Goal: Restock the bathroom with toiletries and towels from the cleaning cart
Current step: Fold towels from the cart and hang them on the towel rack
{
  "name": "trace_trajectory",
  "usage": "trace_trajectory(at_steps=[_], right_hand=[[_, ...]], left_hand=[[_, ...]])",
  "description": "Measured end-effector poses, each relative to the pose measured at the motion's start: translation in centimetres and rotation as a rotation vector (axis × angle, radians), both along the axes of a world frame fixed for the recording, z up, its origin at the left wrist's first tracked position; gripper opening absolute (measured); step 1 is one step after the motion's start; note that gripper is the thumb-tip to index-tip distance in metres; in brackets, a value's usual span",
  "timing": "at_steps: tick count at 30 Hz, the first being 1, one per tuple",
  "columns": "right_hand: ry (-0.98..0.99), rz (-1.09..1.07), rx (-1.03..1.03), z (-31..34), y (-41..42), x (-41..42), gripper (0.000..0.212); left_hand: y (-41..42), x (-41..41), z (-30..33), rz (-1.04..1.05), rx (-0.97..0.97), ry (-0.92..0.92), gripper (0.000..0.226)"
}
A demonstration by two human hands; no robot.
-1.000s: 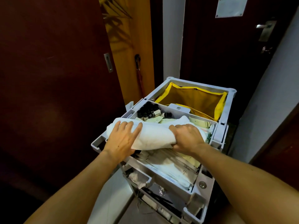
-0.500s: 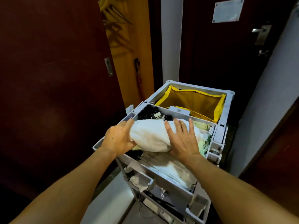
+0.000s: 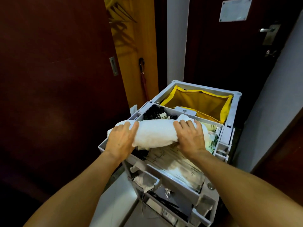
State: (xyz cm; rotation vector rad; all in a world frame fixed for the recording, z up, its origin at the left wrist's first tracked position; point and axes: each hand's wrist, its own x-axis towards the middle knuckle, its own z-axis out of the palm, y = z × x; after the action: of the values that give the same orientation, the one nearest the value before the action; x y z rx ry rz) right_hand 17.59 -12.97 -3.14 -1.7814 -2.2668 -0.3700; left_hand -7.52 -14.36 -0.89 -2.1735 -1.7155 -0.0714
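A rolled white towel (image 3: 155,132) lies across the top tray of the grey cleaning cart (image 3: 229,128). My left hand (image 3: 121,140) grips its left end, fingers curled over the roll. My right hand (image 3: 191,136) presses on its right end, fingers spread over the top. Behind the towel, small dark toiletry bottles (image 3: 155,113) fill a compartment. Packaged white sachets (image 3: 177,164) lie in the tray below my hands.
A yellow bag (image 3: 201,102) hangs open at the cart's far end. A dark sliding door (image 3: 57,79) stands on the left, with an umbrella (image 3: 143,79) leaning by the wooden panel. A dark door with a handle (image 3: 267,30) is behind the cart; a pale wall flanks the right.
Both hands have shifted along the towel: the left moved onto its left end, the right slid to the right end. The towel looks more tightly rolled than a second ago.
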Motion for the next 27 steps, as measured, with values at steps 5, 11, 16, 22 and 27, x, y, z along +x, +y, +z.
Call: trace_trajectory(at_steps=[5,11,16,22,27], right_hand=[[-0.01,-0.006,0.137,3.0,-0.2,-0.4,0.066],[-0.048,0.052,0.22,6.6,-1.5,-0.5,0.065],[-0.059,0.073,0.198,9.2,-3.6,-0.2,0.063],[-0.05,0.128,0.264,11.4,-7.3,1.4,0.062],[-0.031,0.194,0.318,12.7,-11.0,3.6,0.062]], left_hand=[[-0.1,-0.3,3.8,-0.026,0.104,0.018,0.083],[-2.0,-1.4,6.8,-0.136,0.253,0.025,0.082],[-4.5,-1.0,9.4,-0.078,0.265,0.016,0.073],[-9.9,1.1,12.2,-0.004,0.3,0.023,0.077],[-15.3,3.6,13.7,0.073,0.316,0.053,0.08]])
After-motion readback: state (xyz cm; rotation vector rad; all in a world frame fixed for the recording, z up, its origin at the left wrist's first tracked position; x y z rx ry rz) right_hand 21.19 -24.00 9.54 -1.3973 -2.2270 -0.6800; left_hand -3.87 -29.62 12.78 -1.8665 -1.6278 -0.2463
